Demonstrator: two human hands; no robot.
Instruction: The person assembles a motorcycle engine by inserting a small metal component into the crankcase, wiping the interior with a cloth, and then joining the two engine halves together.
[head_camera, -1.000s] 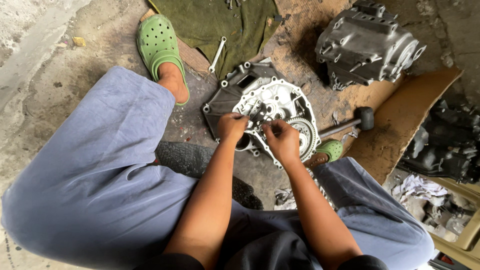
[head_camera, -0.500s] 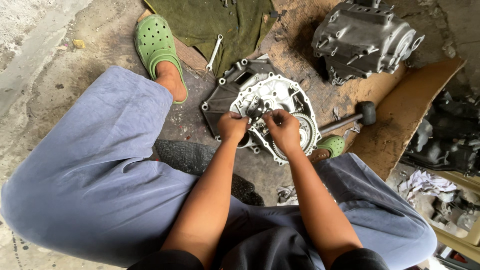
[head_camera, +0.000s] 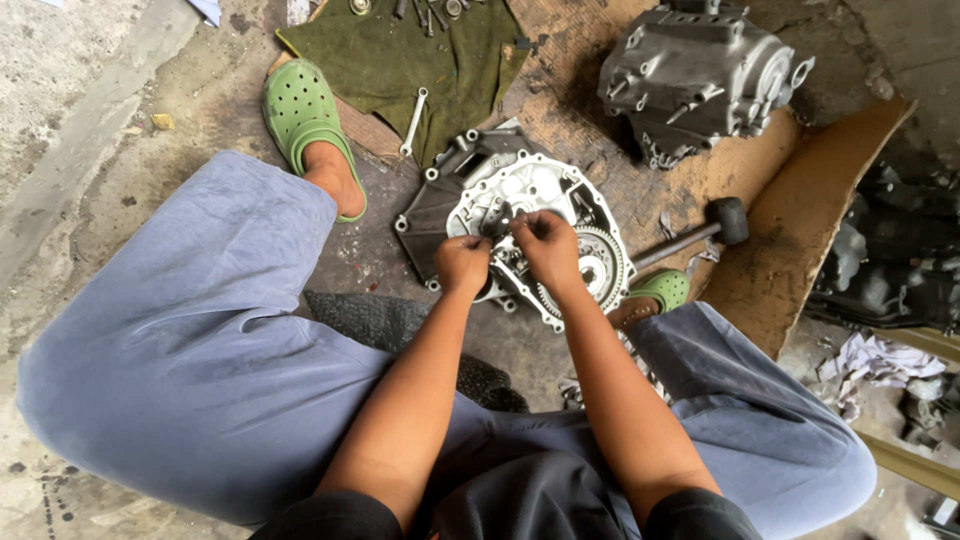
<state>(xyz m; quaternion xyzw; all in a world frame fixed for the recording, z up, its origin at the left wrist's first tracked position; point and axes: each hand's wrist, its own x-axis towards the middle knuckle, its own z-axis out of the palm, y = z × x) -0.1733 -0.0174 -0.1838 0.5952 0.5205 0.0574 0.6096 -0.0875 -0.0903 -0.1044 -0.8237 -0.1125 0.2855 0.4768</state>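
Near, both hands meet over the round silver-grey cast-metal gear housing (head_camera: 520, 215) flat on the floor: left hand (head_camera: 463, 263) clenched, right hand (head_camera: 545, 240) pinching something too small to tell. Right, a black-headed mallet (head_camera: 727, 220); far, a steel spanner (head_camera: 414, 120) on green cloth (head_camera: 420, 60), a grey gearbox casing (head_camera: 700, 75).

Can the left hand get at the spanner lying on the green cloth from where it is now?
Probably yes. The left hand rests on the gear housing, and the spanner lies in the open on the green cloth just beyond the housing's far edge. Nothing covers it, only the housing rim lies between.
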